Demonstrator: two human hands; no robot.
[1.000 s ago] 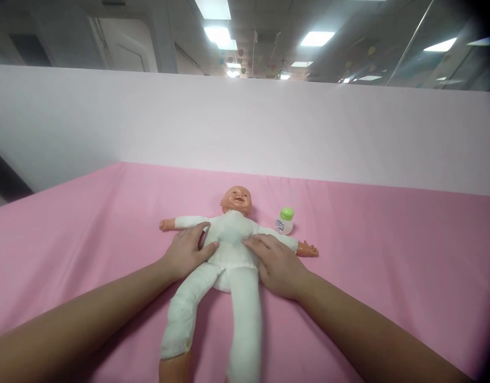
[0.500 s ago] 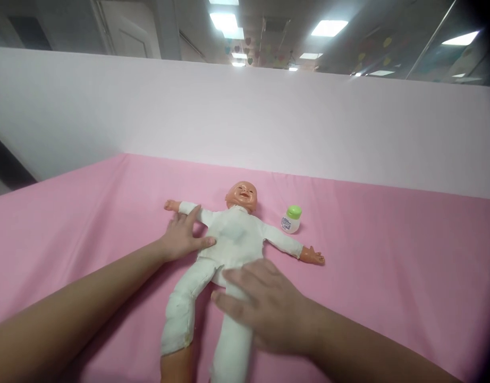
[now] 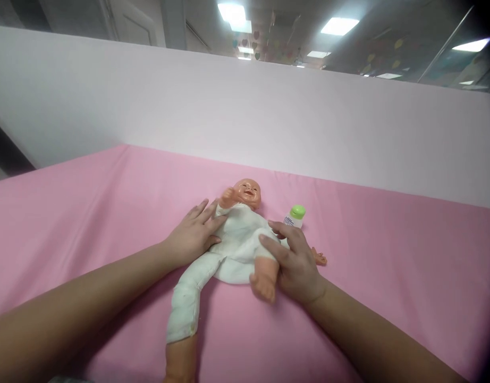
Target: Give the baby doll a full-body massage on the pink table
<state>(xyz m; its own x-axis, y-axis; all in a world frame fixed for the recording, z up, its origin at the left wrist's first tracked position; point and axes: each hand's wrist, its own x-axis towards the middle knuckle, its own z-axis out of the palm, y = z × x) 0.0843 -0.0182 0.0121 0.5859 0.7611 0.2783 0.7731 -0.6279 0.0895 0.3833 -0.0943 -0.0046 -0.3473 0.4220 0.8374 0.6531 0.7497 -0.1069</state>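
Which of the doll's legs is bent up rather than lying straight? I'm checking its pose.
The leg by the right hand: its bare foot is raised near the doll's belly. The other leg lies straight on the pink sheet.

Doll (image 3: 239, 239): white plain suit, orange-tan head and limbs | Bottle (image 3: 295, 216): white body, green cap, printed label | Sheet (image 3: 388, 266): plain pink, under my hands | Partition (image 3: 245, 117): pale lilac-white, unpatterned | Ceiling (image 3: 277, 21): grey, white light panels, small coloured hearts hanging
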